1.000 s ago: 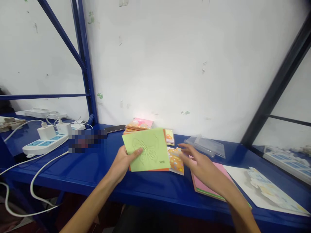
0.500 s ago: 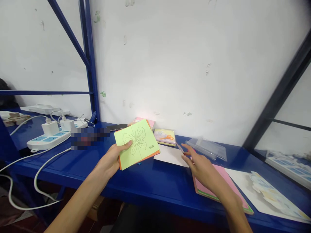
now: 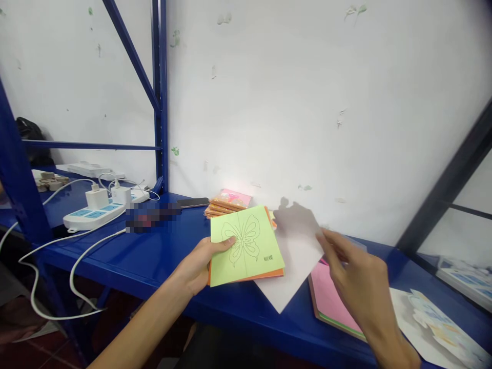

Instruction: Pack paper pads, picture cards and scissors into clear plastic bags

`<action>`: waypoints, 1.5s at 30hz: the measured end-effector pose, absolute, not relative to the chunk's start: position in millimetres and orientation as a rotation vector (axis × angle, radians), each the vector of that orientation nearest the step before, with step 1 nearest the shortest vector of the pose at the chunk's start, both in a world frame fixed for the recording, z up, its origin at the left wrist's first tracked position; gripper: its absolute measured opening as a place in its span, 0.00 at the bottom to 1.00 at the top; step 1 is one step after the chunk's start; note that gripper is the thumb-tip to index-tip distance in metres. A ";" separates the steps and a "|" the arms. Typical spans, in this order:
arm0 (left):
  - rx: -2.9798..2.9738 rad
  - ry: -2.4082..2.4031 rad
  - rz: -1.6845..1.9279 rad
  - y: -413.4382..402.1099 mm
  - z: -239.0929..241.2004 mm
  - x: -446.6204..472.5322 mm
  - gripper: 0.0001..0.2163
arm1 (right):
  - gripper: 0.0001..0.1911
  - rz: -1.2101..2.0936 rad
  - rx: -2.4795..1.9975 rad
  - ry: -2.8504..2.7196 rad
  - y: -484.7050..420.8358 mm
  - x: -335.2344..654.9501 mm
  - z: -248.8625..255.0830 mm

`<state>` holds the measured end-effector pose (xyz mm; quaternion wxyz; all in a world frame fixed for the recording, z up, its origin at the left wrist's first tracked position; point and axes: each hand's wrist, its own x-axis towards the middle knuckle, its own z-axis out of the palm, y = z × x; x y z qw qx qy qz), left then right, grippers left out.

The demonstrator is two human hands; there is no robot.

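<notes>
My left hand (image 3: 200,261) is closed on a small stack of coloured paper sheets. On top is a light green sheet (image 3: 249,271) printed with a butterfly outline and a few characters; orange paper shows at its edges. The thumb presses on the butterfly while the fingers are behind. Thumb and fingers of my right hand (image 3: 357,277) pinch the right edge of a pale sheet of paper (image 3: 284,282). Its upper part looks greyish with a wavy outline, and its left side is hidden behind the green sheet. Beneath my right hand lies a pink-topped paper stack (image 3: 326,292).
Orange-edged packs (image 3: 226,200) are stacked by the wall, beside a dark phone (image 3: 192,203). At left stands a white power strip (image 3: 88,218) with chargers and cables. A white sheet (image 3: 407,323) with a cut-out paper piece (image 3: 438,318) lies at right on the blue table (image 3: 165,256).
My right hand has gripped and raised the pale sheet, which now stands tilted beside the green one. The butterfly stack stays in my left hand. The view has shifted slightly left.
</notes>
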<state>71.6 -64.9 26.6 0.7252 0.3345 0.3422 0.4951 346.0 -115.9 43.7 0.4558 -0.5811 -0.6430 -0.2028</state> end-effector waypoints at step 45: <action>1.478 0.769 1.322 -69.4 -10.4 110.8 0.30 | 0.19 1.065 -1.210 -1.759 -98.6 330.3 27.5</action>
